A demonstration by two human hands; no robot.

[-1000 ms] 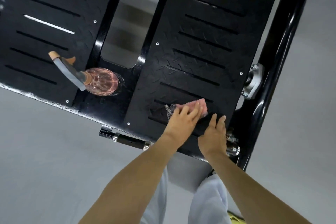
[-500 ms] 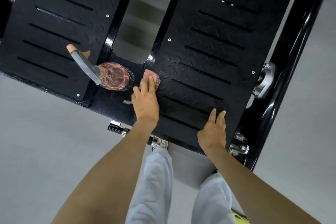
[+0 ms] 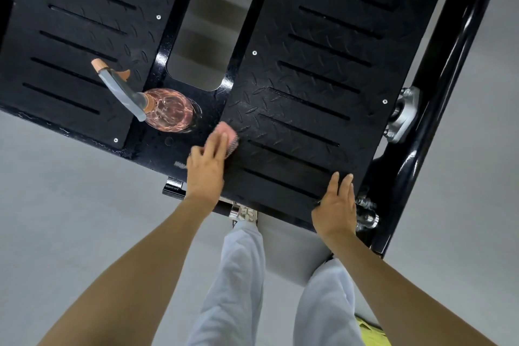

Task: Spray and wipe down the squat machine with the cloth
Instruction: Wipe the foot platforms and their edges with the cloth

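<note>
Standing just left of the right footplate (image 3: 323,78) of the squat machine (image 3: 446,64): spray bottle (image 3: 168,109), upright, probably light and slick-walled, best taken at the neck. At the footplate's left edge: cloth (image 3: 228,134), pink, soft and limp, pressed flat under the straight fingers of the left hand (image 3: 206,167); likely to bunch unless held through its middle. On the footplate's near right corner: right hand (image 3: 335,206), flat, fingers straight, holding nothing.
</note>
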